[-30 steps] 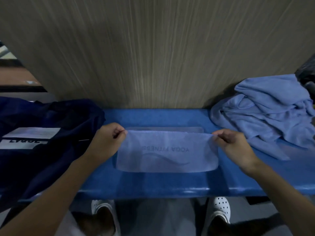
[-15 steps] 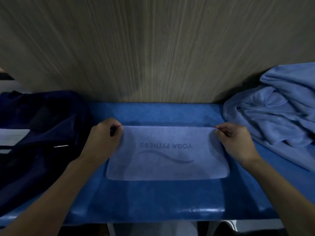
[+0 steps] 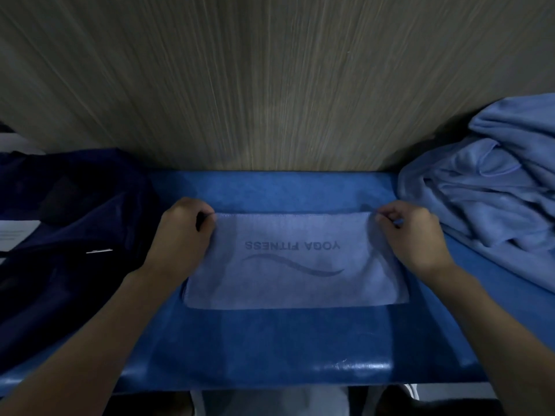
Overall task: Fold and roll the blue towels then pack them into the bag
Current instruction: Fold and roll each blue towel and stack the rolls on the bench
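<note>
A light blue towel printed "YOGA FITNESS" lies folded flat on the blue padded bench, its print upside down to me. My left hand pinches the towel's far left corner. At the far right corner my right hand pinches the towel's edge. A dark navy bag lies slumped on the bench to the left. A heap of loose blue towels sits at the right.
A wood-grain wall rises directly behind the bench. The bench's front edge runs along the bottom, with my legs and white shoes below it. A white label shows on the bag at the far left.
The top layer of the towel has been drawn away from me and laid down flush with the far edge. Both hands still pinch the far corners.
</note>
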